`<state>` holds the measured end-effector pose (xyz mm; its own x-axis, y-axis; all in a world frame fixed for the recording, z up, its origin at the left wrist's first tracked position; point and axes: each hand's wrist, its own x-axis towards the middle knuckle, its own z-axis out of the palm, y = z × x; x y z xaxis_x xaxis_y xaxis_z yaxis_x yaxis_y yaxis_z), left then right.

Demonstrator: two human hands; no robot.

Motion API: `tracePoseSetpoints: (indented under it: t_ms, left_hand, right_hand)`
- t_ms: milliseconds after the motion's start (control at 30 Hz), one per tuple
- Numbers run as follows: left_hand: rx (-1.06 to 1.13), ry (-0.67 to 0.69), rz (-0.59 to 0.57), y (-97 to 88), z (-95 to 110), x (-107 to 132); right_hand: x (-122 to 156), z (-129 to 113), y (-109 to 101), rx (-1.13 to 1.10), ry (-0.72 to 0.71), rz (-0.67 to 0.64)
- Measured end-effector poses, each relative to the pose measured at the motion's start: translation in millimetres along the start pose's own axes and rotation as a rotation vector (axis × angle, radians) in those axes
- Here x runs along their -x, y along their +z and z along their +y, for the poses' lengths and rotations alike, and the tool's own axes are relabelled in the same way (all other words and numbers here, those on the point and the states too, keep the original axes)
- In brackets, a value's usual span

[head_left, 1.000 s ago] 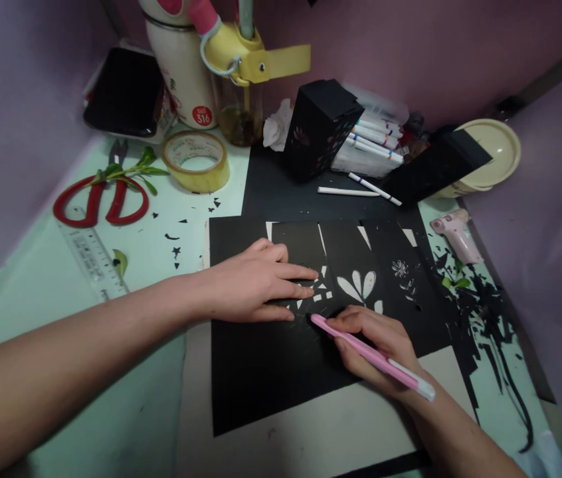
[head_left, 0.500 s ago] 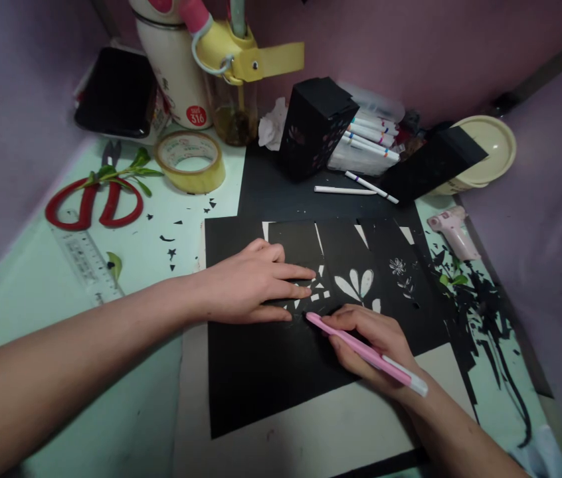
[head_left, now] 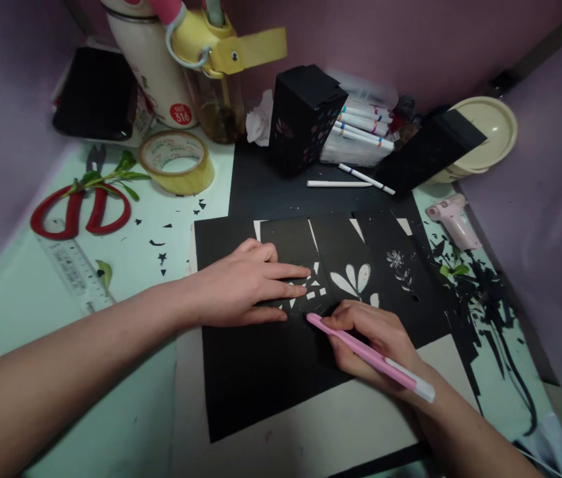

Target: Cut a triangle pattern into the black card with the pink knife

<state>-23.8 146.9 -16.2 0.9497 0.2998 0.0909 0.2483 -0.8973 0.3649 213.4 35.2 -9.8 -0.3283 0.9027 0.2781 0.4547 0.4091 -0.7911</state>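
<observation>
My left hand point(head_left: 251, 285) lies flat with its fingers spread on a sheet of black paper point(head_left: 261, 378), pressing it down. Small white-showing cut-outs lie around its fingertips. My right hand point(head_left: 378, 335) grips a slim pink craft knife point(head_left: 368, 352) like a pen, its tip touching the paper just right of my left fingertips. To the right, the paper bears a cut-out of petals point(head_left: 351, 281) and a finer flower shape point(head_left: 398, 265). Beneath the paper is a pale board point(head_left: 321, 425).
Red-handled scissors point(head_left: 64, 219), a clear ruler point(head_left: 76, 269) and a tape roll point(head_left: 176, 176) lie at left. Behind stand bottles point(head_left: 154, 66), a black paper box point(head_left: 303, 119) and markers point(head_left: 363, 133). Black scraps point(head_left: 485, 299) and a small pink device point(head_left: 453, 219) are at right.
The view has shifted slightly, so the back objects sit further left. Both hands keep nearly the same place on the paper, the knife still in my right hand.
</observation>
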Motion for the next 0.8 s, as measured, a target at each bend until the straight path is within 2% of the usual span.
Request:
tracePoseSetpoints:
  t_ms: [333,800]
  left_hand:
    - [0.004,0.0,-0.009,-0.6,0.1,0.0]
    - [-0.015,0.004,-0.018,-0.2,0.5,-0.2]
  right_hand:
    - [-1.1,-1.1,-7.3,0.005,0.01,-0.023]
    - [2.6,7.9,0.3,-0.045,-0.059,-0.033]
